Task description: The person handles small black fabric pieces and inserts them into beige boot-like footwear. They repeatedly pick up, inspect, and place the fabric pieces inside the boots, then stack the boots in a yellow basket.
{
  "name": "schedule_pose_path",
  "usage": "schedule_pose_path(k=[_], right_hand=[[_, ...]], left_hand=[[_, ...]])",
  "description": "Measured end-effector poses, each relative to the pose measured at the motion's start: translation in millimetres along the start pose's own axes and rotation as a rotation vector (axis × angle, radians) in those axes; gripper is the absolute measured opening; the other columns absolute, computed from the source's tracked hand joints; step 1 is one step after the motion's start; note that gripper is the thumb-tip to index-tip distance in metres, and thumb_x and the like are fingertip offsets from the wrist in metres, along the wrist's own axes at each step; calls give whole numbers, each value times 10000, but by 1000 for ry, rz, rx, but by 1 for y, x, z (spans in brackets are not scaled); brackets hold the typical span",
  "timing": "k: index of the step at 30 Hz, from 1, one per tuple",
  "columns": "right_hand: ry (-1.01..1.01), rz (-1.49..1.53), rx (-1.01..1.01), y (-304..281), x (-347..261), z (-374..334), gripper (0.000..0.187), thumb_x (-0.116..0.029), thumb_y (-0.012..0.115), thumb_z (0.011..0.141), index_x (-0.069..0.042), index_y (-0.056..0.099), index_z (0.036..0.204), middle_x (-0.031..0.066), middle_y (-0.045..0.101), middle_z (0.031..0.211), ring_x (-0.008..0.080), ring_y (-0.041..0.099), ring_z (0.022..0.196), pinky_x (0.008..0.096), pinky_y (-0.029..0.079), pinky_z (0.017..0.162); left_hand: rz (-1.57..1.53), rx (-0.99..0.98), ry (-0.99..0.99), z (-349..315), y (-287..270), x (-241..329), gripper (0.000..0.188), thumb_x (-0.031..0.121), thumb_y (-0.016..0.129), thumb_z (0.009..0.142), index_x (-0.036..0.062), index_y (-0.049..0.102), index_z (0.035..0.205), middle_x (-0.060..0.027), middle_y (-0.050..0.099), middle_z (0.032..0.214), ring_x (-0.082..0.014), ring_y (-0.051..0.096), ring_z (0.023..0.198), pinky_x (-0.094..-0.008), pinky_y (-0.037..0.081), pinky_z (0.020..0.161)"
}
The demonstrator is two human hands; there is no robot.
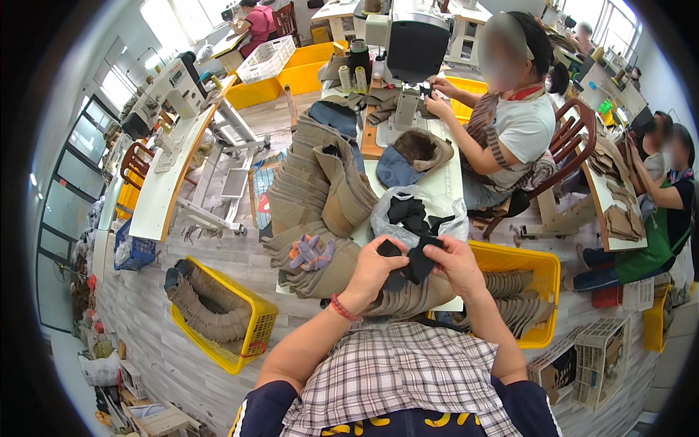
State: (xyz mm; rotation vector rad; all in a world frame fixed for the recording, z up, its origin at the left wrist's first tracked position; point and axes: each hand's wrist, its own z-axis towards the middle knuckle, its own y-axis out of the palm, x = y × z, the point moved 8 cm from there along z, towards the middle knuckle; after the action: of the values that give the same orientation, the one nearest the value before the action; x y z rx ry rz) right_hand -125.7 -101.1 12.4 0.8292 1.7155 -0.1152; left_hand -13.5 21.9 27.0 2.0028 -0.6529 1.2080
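Observation:
Both my hands are closed on small black fabric pieces (419, 266) in front of my lap. My left hand (371, 271) pinches one dark piece between thumb and fingers, with more black cloth hanging under it. My right hand (457, 266) grips the neighbouring black piece by its upper edge. Just beyond them, a clear plastic bag (453, 207) lies open on the table with more black pieces (409, 213) inside. Left of the bag, grey-brown fabric pieces (302, 189) stand in long curved stacks. A purple and orange glove-like item (312, 252) rests on them.
A yellow crate (251, 331) of similar pieces is on the floor at left; another yellow crate (550, 291) is at right. Across the table, a co-worker (520, 120) handles a dark piece at a sewing machine (419, 47). A furry-lined blue and brown item (411, 156) lies nearby.

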Motion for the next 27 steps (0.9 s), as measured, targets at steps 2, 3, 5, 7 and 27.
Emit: schedule_pose_path(k=[2, 3, 5, 7, 27], right_hand=[[-133, 149, 153, -10, -2, 1, 142, -143, 655, 903, -38, 608, 986, 16, 652, 858, 64, 575, 646, 186, 447, 538], [-175, 180, 236, -14, -1, -1, 142, -145, 649, 908, -35, 605, 987, 18, 654, 864, 67, 580, 656, 185, 449, 540], [-258, 242, 401, -16, 2, -7, 144, -150, 637, 920, -29, 598, 989, 22, 659, 878, 73, 592, 676, 183, 452, 546], [-306, 281, 481, -5, 2, -14, 139, -159, 634, 927, -36, 589, 972, 1, 632, 824, 49, 539, 632, 185, 419, 519], [-327, 217, 618, 9, 28, -5, 120, -118, 615, 929, -47, 528, 972, 13, 604, 826, 52, 515, 630, 195, 426, 542]], left_hand=[[-125, 141, 47, -1, -6, -2, 227, -81, 688, 756, 21, 616, 946, -39, 623, 854, -120, 610, 732, -255, 525, 647], [-187, 214, 72, -3, -9, -4, 238, -81, 692, 750, 22, 615, 950, -32, 613, 844, -118, 599, 731, -256, 517, 643], [-254, 300, 73, -4, -13, -9, 281, -89, 685, 752, 26, 609, 996, -42, 613, 875, -129, 602, 754, -269, 526, 666], [-327, 357, 84, -2, -16, -19, 300, -97, 677, 754, 29, 600, 1015, -52, 614, 890, -145, 612, 762, -281, 538, 672], [-565, 313, 26, -11, 11, -40, 334, -71, 695, 778, 47, 537, 1047, -75, 606, 953, -185, 622, 836, -310, 550, 745]])
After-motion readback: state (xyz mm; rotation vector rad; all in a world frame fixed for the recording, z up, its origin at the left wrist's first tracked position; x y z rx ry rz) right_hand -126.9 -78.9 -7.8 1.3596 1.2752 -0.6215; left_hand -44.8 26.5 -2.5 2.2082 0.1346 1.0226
